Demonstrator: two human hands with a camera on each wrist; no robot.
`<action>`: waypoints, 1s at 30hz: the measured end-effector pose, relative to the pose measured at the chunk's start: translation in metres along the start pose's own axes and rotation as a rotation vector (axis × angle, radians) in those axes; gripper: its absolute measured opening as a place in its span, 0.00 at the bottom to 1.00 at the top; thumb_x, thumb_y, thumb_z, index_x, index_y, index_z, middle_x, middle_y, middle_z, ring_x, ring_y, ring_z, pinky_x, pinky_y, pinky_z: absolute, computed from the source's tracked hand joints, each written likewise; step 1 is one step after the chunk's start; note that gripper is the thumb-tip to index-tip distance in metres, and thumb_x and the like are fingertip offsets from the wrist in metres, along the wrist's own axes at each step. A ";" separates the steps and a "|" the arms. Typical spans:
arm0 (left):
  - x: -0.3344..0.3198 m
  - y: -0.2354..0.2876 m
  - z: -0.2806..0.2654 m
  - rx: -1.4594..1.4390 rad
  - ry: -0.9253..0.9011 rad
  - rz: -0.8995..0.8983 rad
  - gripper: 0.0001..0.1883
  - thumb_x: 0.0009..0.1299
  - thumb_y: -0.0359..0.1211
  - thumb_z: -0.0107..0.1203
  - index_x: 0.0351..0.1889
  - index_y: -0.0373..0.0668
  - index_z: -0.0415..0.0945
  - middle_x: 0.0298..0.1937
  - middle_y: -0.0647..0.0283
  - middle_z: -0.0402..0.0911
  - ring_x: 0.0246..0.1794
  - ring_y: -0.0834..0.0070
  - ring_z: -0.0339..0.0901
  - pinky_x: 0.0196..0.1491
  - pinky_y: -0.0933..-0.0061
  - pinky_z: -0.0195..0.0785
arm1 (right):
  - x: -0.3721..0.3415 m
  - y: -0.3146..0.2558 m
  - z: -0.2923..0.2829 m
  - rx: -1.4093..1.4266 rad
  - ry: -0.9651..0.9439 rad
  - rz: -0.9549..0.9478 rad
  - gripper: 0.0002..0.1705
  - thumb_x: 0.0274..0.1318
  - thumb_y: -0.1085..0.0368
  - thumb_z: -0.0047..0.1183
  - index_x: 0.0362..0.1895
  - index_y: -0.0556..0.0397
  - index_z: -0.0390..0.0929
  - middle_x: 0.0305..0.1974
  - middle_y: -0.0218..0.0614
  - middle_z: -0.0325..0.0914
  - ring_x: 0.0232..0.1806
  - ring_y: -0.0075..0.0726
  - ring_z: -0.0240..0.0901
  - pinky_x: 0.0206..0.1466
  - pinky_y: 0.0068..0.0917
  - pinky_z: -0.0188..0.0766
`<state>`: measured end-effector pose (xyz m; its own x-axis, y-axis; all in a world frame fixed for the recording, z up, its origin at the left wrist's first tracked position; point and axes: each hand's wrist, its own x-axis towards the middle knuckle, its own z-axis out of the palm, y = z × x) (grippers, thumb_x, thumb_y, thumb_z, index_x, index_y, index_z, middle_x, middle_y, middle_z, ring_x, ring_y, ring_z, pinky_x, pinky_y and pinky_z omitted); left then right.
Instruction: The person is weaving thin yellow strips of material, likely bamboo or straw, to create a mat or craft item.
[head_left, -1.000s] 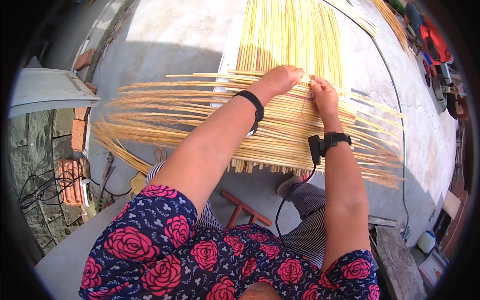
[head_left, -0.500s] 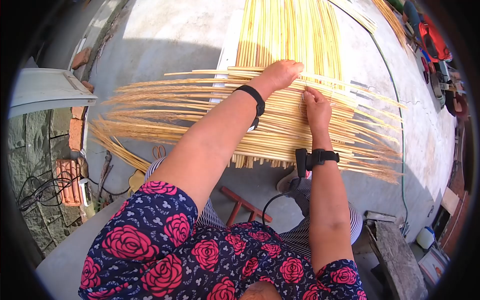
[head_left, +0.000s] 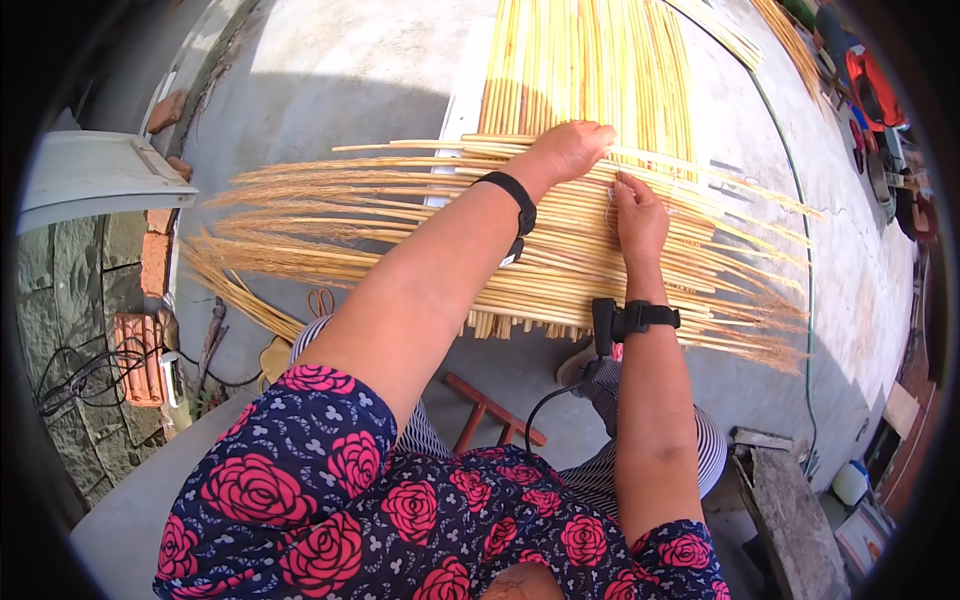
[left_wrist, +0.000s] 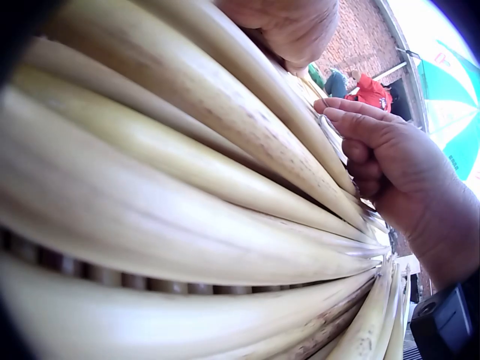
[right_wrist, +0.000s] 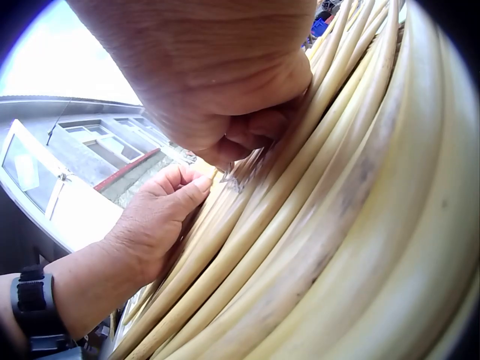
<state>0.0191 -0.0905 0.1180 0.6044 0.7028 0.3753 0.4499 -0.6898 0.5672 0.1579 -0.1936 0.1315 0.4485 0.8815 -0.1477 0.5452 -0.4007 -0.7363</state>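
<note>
Straw-yellow stalks (head_left: pixel 560 240), a broad crosswise band, lying over lengthwise stalks (head_left: pixel 540 70) (feathery tufts (head_left: pixel 290 238) at both sides). Left hand (head_left: pixel 570 150): at the band's far edge, thumb and curled fingers clamped on the stalks there, fingertips partly hidden. Right hand (head_left: pixel 642 218): just beside it, nearer the body, thumb and forefinger together on a thin thread (left_wrist: pixel 327 124), pinched just above the crosswise stalks.

There are two hands (head_left: pixel 570 152) (head_left: pixel 642 222), two wristbands (head_left: pixel 518 203) (head_left: pixel 650 317), one umbrella (left_wrist: pixel 441 86), dozens of reeds (head_left: pixel 570 250).
</note>
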 end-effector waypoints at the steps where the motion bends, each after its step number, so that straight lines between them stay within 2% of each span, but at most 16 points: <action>1: 0.000 0.000 -0.001 0.003 0.002 0.003 0.06 0.61 0.28 0.55 0.34 0.42 0.69 0.30 0.57 0.75 0.34 0.59 0.75 0.36 0.63 0.70 | 0.000 0.000 0.000 0.011 -0.002 0.004 0.14 0.55 0.54 0.53 0.45 0.38 0.81 0.31 0.33 0.82 0.30 0.29 0.77 0.35 0.25 0.71; 8: 0.001 -0.001 0.000 0.020 0.009 0.027 0.06 0.62 0.29 0.54 0.34 0.42 0.68 0.30 0.58 0.75 0.34 0.59 0.75 0.36 0.62 0.70 | -0.003 -0.005 -0.002 0.035 -0.001 0.017 0.14 0.55 0.54 0.54 0.45 0.37 0.81 0.30 0.32 0.82 0.30 0.29 0.77 0.35 0.25 0.71; 11: 0.001 -0.001 0.001 0.027 0.012 0.030 0.06 0.62 0.29 0.54 0.33 0.42 0.68 0.30 0.58 0.75 0.34 0.59 0.75 0.36 0.62 0.70 | 0.001 0.004 0.003 0.051 0.035 -0.075 0.14 0.55 0.53 0.54 0.44 0.38 0.81 0.31 0.33 0.82 0.30 0.30 0.78 0.36 0.25 0.71; 21: 0.001 -0.001 0.001 -0.012 0.044 0.036 0.06 0.59 0.29 0.54 0.30 0.42 0.67 0.28 0.57 0.75 0.33 0.58 0.75 0.36 0.60 0.70 | 0.004 -0.012 -0.007 -0.019 -0.008 0.007 0.14 0.53 0.54 0.54 0.43 0.42 0.82 0.33 0.37 0.82 0.34 0.34 0.78 0.41 0.28 0.71; 26: 0.001 -0.001 0.000 0.000 -0.003 0.011 0.06 0.62 0.29 0.54 0.33 0.42 0.68 0.31 0.58 0.75 0.35 0.59 0.74 0.37 0.62 0.70 | 0.007 -0.017 -0.008 0.032 -0.035 0.052 0.15 0.52 0.55 0.54 0.42 0.45 0.82 0.34 0.38 0.82 0.36 0.34 0.78 0.42 0.28 0.71; 30: 0.001 0.002 -0.003 0.019 -0.033 -0.022 0.05 0.62 0.29 0.54 0.33 0.42 0.69 0.31 0.58 0.76 0.35 0.59 0.75 0.37 0.62 0.70 | 0.012 -0.015 -0.005 0.066 -0.049 0.057 0.16 0.52 0.56 0.55 0.42 0.49 0.82 0.33 0.37 0.82 0.34 0.31 0.78 0.42 0.26 0.71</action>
<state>0.0190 -0.0904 0.1214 0.6155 0.7120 0.3379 0.4757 -0.6775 0.5610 0.1585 -0.1778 0.1442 0.4418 0.8694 -0.2213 0.4708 -0.4347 -0.7677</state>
